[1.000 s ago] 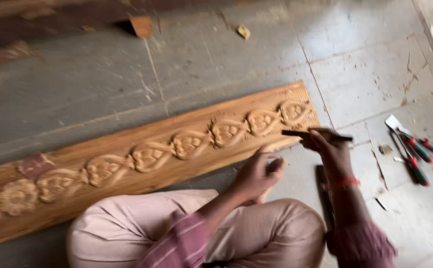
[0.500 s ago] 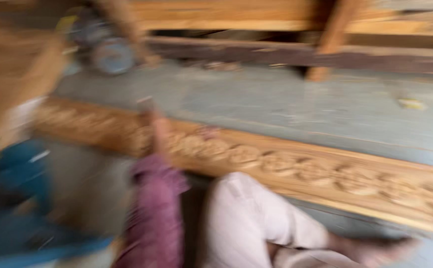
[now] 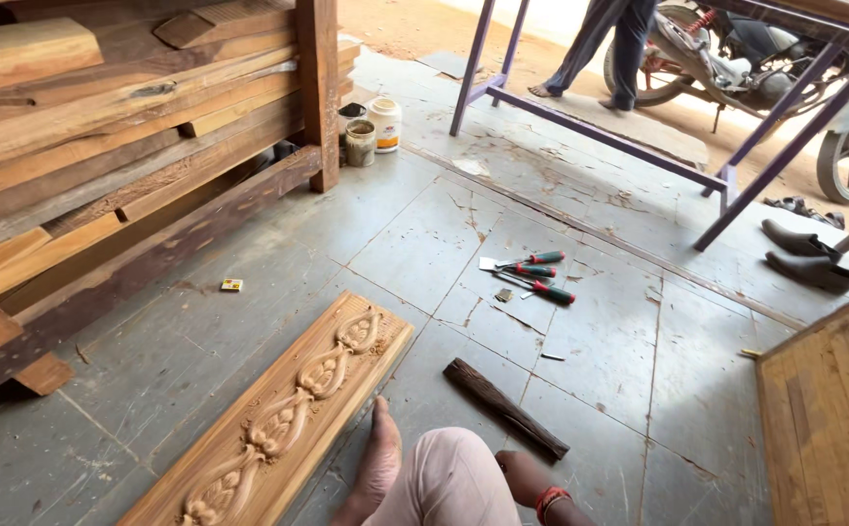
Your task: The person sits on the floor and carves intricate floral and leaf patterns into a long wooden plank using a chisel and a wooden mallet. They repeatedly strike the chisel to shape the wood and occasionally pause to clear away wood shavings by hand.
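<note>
Grey tiled workshop floor, timber stacked on rack at left. Right hand (image 3: 519,469), red thread at wrist, down on floor just beside near end of dark wooden baton (image 3: 504,408); fingers hidden, can't tell if curled or loose. Left hand out of shot. Carved floral plank (image 3: 288,419) flat on floor, bare foot (image 3: 381,456) against its edge. 3 green-and-red-handled chisels (image 3: 533,273) farther off.

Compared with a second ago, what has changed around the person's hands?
The right hand, which held a thin tool over the end of the carved board, now rests low by a dark wooden stick, with no tool showing. The left hand has left the view. The board and the green-handled chisels on the floor lie as before.
</note>
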